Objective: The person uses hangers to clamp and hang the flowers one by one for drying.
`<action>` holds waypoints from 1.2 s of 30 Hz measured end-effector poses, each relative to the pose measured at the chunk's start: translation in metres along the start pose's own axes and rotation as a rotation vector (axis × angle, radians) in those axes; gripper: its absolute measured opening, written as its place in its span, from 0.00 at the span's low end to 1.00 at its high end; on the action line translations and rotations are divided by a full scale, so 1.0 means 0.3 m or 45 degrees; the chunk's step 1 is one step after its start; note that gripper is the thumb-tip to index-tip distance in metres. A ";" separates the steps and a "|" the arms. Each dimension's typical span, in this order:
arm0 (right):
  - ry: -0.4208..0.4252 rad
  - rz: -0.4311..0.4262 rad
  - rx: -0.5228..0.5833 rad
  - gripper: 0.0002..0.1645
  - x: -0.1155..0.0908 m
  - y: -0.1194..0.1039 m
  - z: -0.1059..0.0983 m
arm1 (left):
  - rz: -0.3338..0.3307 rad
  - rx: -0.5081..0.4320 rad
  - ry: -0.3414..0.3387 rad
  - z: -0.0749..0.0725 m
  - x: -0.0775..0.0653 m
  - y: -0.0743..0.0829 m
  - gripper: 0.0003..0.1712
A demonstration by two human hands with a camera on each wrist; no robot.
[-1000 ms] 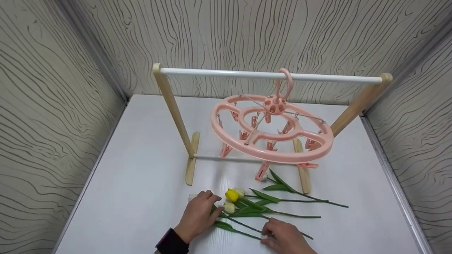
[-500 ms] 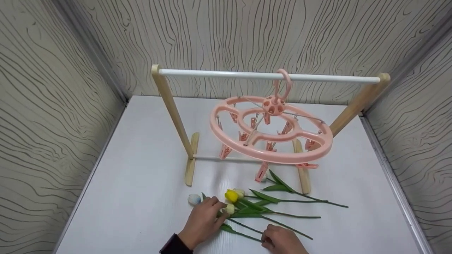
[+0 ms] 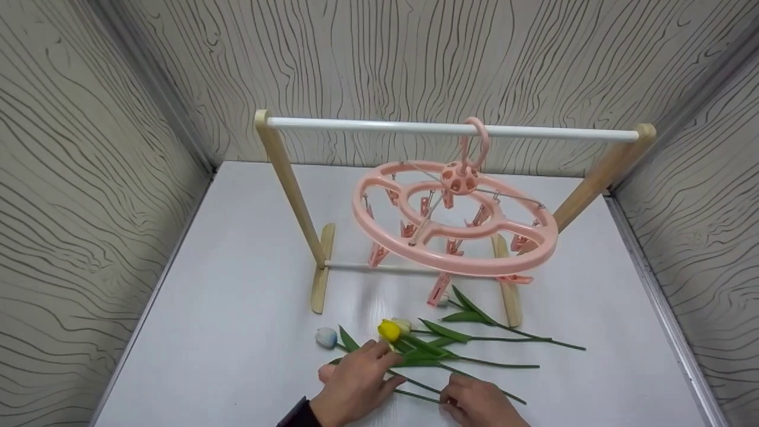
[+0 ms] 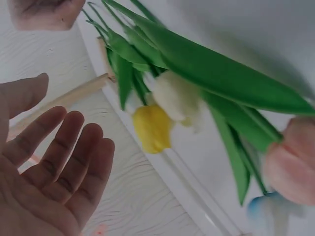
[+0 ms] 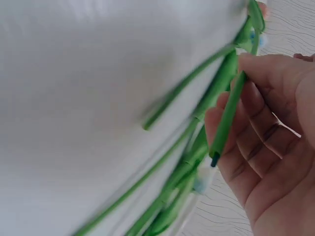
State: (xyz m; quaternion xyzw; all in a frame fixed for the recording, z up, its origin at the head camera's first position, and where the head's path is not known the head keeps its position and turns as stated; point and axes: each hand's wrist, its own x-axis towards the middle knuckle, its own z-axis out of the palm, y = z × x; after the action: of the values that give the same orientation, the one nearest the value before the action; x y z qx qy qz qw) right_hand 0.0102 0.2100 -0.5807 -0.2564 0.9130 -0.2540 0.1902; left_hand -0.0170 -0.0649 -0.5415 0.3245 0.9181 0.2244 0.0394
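Note:
My right hand (image 3: pixel 481 402) pinches the stem (image 5: pixel 228 120) of an artificial tulip near its cut end, between thumb and fingers. That stem runs left under my left hand (image 3: pixel 359 382), where a pink tulip head (image 4: pixel 294 162) partly shows. The left hand hovers over the flowers with loosely bent fingers and nothing in its palm. Around it lie a blue-and-white tulip (image 3: pixel 326 337), a yellow tulip (image 3: pixel 389 330) and a cream tulip (image 4: pixel 176 98), with green leaves and stems pointing right. Part of the bunch is hidden by the left hand.
Behind the flowers stands a wooden rack with a white rod (image 3: pixel 367 126). A round pink clip hanger (image 3: pixel 456 264) hangs from it, its clips dangling above the white table (image 3: pixel 225 332). Another tulip stem (image 3: pixel 528 332) lies by the rack's right foot. Patterned walls enclose the table.
My left hand has slid right and toward me, uncovering the blue-and-white tulip and then part of the pink one. My right hand has stayed almost in place at the stem end.

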 end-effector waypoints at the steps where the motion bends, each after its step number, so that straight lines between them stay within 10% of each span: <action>1: -0.005 0.002 0.016 0.02 -0.001 -0.006 -0.014 | 0.021 0.003 -0.010 -0.008 0.001 0.009 0.12; 12: 0.124 -0.017 -0.109 0.02 -0.009 -0.091 -0.167 | 0.182 0.168 -0.088 -0.070 0.035 0.080 0.09; 21: 0.233 -0.094 -0.281 0.03 0.018 -0.137 -0.236 | 0.362 0.355 0.070 -0.077 0.072 0.102 0.03; 36: 0.369 -0.188 -0.422 0.05 0.038 -0.155 -0.265 | 0.328 0.493 0.125 -0.082 0.110 0.093 0.10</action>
State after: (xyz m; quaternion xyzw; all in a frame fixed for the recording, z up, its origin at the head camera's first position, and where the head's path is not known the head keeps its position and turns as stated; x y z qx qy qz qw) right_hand -0.0196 0.1983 -0.4935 -0.3112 0.9387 -0.1480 -0.0066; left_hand -0.0322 -0.0350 -0.5048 0.4291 0.8958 0.0628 -0.0970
